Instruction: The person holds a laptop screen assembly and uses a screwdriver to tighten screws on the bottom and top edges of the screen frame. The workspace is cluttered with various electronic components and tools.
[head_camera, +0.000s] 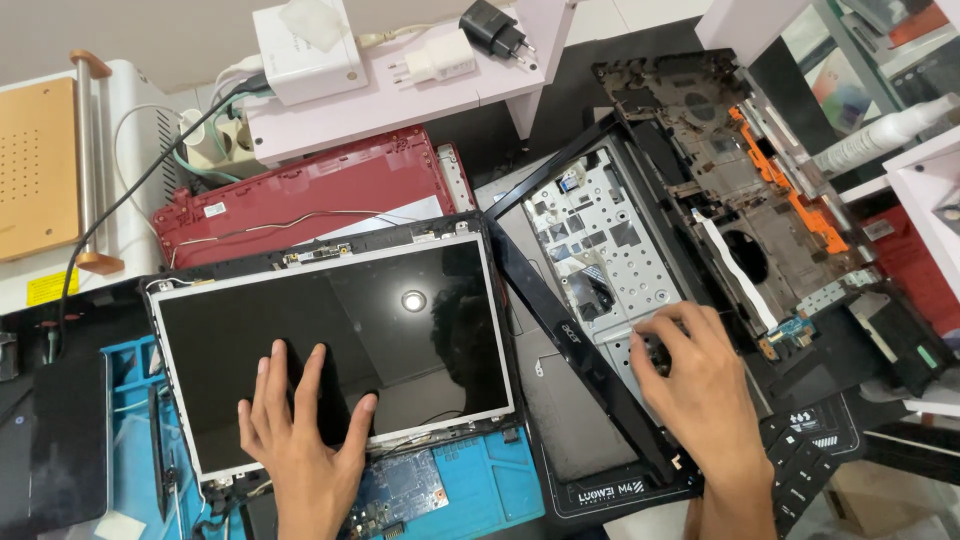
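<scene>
My left hand (300, 440) lies flat, fingers spread, on the lower part of a bare black laptop screen panel (400, 320). The panel rests in a black lid over a blue work mat (490, 480). My right hand (700, 385) presses its fingertips onto the grey metal keyboard tray (590, 230) of an opened black laptop base. A thin black screen bezel (590, 360) runs diagonally just left of that hand. I cannot see anything held in either hand.
A red laptop lid (300, 195) lies behind the screen panel. A stripped black chassis with orange parts (760, 190) sits at the right. White chargers and a black plug (495, 28) rest on a pink shelf. A circuit board (400, 495) lies by my left wrist.
</scene>
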